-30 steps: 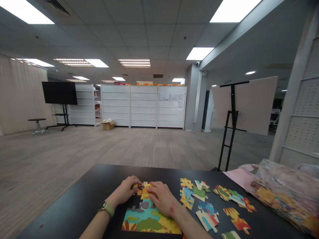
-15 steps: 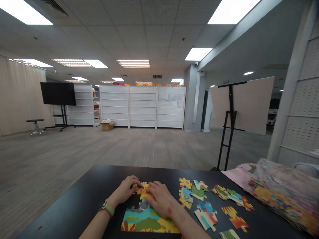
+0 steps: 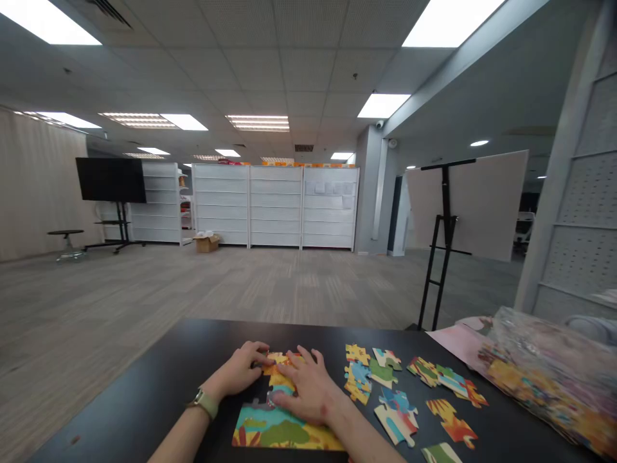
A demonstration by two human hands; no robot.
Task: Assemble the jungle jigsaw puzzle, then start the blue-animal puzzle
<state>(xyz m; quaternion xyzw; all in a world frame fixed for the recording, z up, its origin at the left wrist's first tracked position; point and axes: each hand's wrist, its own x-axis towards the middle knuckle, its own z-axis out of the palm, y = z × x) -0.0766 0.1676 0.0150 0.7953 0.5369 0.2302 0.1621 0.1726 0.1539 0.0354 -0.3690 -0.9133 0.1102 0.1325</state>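
Both hands are held low over the table point(image 3: 159, 392), with a partly joined puzzle point(image 3: 284, 434) lying between and beneath them. By the left hand point(image 3: 238, 370), whose fingers are loosely bent, the puzzle is met at its far left edge, beside some orange-and-yellow pieces point(image 3: 277, 357); whether any piece is pinched there cannot be told. The right hand point(image 3: 311, 389) is spread open, palm down, and the right part of the puzzle is partly covered by it; nothing is seen to be gripped. Between the hands, a narrow column of pieces is left visible above the broad teal, green and yellow strip at the near side. A watch point(image 3: 206, 403) is worn on the left wrist. To the right of the right hand, small clusters point(image 3: 357, 379) of puzzle pieces are spread out, and farther right a clear plastic bag point(image 3: 554, 379) with colourful contents is seen. Beyond the table, a board point(image 3: 486, 206) is supported on a black stand point(image 3: 446, 257).
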